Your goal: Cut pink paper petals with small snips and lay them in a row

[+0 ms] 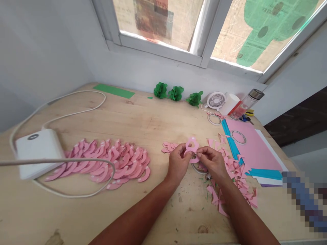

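My left hand (178,164) pinches a pink paper cutout (192,144) shaped like a figure eight, with a small hole in its upper loop and pale patches on it. The fingertips of my right hand (211,162) are pressed together at the cutout's right edge, near its narrow middle. Whether they also hold a small piece is too fine to make out. Partly hidden beneath both hands lies a tape roll (199,170). Left of my left hand sits a small group of pink paper pieces (168,147). Pink scraps (238,177) are strewn around my right forearm.
A heap of curved pink cutouts (122,163) lies to the left, beside a white power bank (39,153) with a looping cable. Green paper pompoms (175,93), a small fan (216,100) and a bottle (247,103) stand along the wall. Coloured sheets (255,146) carry another tape roll (238,137).
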Action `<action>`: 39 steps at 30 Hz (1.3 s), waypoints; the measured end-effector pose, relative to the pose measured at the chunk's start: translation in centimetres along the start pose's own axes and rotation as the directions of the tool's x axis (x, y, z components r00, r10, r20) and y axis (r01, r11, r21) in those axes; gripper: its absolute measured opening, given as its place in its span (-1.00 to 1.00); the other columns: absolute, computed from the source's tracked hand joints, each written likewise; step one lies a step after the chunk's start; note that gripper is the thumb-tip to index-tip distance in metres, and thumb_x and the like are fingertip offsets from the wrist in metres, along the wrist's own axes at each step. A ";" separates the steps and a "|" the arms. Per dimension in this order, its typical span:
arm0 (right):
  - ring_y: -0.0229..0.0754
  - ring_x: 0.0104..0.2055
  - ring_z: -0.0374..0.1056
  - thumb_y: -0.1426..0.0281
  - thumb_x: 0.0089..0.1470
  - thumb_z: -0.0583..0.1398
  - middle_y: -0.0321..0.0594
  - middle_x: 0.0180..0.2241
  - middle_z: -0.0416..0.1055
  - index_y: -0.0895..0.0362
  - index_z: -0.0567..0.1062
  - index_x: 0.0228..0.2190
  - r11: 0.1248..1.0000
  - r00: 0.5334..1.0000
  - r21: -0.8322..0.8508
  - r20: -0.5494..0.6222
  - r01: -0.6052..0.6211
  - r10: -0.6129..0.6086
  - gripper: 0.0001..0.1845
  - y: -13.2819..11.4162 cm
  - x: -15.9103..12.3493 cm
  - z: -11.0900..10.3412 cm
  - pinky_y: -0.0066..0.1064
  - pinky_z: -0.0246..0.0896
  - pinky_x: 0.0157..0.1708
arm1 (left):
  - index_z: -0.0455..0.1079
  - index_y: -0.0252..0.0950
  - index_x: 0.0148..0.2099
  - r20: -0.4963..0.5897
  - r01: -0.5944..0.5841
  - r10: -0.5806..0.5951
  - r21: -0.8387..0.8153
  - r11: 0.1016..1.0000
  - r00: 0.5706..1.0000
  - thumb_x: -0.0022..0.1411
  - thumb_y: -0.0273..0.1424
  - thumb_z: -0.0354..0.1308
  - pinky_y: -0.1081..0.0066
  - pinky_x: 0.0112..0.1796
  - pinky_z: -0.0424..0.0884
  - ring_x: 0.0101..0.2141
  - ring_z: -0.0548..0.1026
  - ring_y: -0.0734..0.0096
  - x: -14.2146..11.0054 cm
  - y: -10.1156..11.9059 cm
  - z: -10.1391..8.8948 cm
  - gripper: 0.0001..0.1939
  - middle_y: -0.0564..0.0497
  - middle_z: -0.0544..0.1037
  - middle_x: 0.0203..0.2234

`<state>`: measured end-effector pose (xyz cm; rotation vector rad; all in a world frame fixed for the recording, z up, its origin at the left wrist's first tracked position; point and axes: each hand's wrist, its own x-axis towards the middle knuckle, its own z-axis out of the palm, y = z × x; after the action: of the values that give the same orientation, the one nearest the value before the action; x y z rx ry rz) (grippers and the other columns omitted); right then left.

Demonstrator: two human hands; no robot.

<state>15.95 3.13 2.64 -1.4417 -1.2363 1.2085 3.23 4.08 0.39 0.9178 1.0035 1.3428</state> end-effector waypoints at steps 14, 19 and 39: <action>-0.41 -0.72 0.13 0.22 -0.15 0.26 -0.34 -0.62 0.36 0.18 0.42 -0.46 0.999 1.000 0.046 -0.020 0.003 -0.002 -0.72 -0.3 -0.1 0.2 -0.59 -0.03 -0.76 | 0.42 -0.36 -0.50 0.029 0.151 -0.150 -0.052 0.987 0.988 -0.11 -0.42 0.19 0.49 -0.41 0.28 -0.49 0.42 0.45 -0.1 0.9 0.2 -0.91 0.06 0.50 -0.58; -0.42 -0.71 0.14 0.21 -0.14 0.25 -0.36 -0.61 0.33 0.18 0.42 -0.45 0.999 0.999 0.047 -0.050 0.004 -0.002 -0.72 -0.2 -0.2 0.5 -0.59 0.00 -0.76 | 0.43 -0.36 -0.49 0.031 0.170 -0.168 -0.091 0.981 0.985 -0.13 -0.42 0.20 0.47 -0.38 0.29 -0.48 0.42 0.44 -0.1 0.9 0.3 -0.91 0.06 0.51 -0.57; -0.45 -0.73 0.03 0.23 -0.13 0.25 -0.41 -0.63 0.26 0.17 0.39 -0.44 0.995 0.993 0.099 -0.116 0.001 0.011 -0.73 0.5 -0.2 0.9 -0.61 -0.07 -0.78 | 0.46 -0.39 -0.38 0.064 0.237 -0.229 -0.211 0.948 0.971 -0.11 -0.39 0.23 0.46 -0.37 0.29 -0.43 0.45 0.41 -0.4 0.4 0.4 -0.81 -0.01 0.54 -0.49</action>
<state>15.10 2.88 2.04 -1.4219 -1.0794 1.1559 3.53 3.76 0.93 0.6367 0.8854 1.2020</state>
